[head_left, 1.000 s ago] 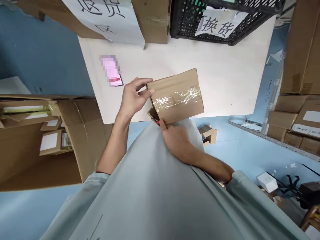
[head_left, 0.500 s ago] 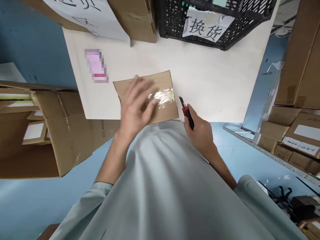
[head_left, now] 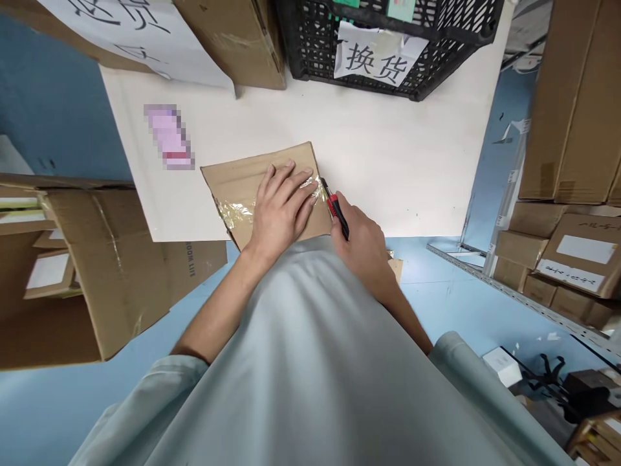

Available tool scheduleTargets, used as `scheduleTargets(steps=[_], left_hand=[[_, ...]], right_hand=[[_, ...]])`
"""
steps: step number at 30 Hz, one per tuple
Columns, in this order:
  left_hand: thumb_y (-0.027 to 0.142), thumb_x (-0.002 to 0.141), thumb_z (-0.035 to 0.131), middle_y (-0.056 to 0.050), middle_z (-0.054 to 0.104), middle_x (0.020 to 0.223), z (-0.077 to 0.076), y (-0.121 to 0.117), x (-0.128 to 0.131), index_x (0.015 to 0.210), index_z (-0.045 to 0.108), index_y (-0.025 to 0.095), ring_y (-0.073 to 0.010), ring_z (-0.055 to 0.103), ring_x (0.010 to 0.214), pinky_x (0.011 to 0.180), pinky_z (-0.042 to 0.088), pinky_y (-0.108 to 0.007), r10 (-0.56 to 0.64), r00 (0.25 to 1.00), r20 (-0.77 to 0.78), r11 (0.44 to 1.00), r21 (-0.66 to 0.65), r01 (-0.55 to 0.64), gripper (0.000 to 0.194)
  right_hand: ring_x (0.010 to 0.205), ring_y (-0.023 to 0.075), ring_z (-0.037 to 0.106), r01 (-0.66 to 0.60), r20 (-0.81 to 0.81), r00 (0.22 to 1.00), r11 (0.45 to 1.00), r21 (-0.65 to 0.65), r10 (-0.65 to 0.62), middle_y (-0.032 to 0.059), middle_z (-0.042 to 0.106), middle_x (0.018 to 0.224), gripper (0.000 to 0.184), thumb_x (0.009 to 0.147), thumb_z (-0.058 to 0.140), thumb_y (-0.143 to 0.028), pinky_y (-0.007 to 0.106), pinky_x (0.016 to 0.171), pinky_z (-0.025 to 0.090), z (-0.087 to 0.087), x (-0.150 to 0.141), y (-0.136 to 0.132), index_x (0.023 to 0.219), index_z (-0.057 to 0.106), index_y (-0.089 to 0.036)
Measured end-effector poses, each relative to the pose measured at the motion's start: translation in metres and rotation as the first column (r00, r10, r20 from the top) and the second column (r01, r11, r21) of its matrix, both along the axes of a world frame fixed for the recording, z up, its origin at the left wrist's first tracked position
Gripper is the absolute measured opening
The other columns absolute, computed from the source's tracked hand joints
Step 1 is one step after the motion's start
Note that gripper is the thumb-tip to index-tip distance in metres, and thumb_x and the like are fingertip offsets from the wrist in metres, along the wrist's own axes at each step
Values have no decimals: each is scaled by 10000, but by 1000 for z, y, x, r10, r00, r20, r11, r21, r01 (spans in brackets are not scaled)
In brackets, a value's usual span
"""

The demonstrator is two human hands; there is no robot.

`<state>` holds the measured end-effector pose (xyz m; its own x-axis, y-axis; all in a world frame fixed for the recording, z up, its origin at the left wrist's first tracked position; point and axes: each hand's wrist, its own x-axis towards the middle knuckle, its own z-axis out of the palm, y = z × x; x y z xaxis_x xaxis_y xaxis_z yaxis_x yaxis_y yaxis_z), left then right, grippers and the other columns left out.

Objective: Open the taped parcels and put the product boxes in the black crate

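one taped carton point(head_left: 237, 176) is lying at the table's point(head_left: 427, 175) near edge, left hand point(head_left: 279, 217) pressing it, fingers slightly apart, right hand point(head_left: 361, 243) clamping a knife point(head_left: 335, 206), blade newly reaching the carton's right edge, apparently in working position.

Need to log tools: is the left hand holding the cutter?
No: the right hand grips the cutter; the left hand rests on the box.

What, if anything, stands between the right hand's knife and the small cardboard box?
Nothing visible: the knife, in the right hand, has its tip at the right edge of the small cardboard box, though contact is unclear. The left hand lies on top, not between them.
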<state>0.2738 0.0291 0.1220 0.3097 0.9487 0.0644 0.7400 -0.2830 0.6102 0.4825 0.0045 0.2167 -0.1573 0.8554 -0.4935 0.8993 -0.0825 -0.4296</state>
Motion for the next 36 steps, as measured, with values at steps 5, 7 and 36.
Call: scheduleTargets(steps=[5, 7, 36], left_hand=[[503, 1209, 543, -81, 724, 1648, -7, 0, 0, 1526, 702, 328, -333, 499, 1726, 1490, 261, -691, -5, 999, 50, 1000, 9, 4, 396], [518, 1223, 499, -70, 728, 1646, -8, -1, 0, 1511, 710, 328, -322, 502, 1725, 1494, 263, -694, -6, 998, 66, 1000, 12, 5, 405], [435, 1214, 523, -76, 712, 1670, -10, -2, 1, 1582, 666, 358, -353, 486, 1734, 1489, 189, -761, -14, 970, 244, 999, -38, 24, 402]], right_hand=[[1008, 276, 750, 21, 78, 997, 999, -34, -18, 146, 767, 1299, 678, 1176, 368, -226, 375, 890, 602, 7, -16, 0, 1853, 406, -220], [984, 270, 751, 35, 127, 991, 998, -44, -30, 148, 752, 1304, 682, 1182, 364, -222, 373, 873, 605, 10, -24, -2, 1863, 388, -236], [1065, 287, 806, 144, 381, 920, 985, -99, -96, 169, 756, 1358, 677, 1220, 356, -236, 400, 947, 648, 24, -77, 5, 1894, 303, -257]])
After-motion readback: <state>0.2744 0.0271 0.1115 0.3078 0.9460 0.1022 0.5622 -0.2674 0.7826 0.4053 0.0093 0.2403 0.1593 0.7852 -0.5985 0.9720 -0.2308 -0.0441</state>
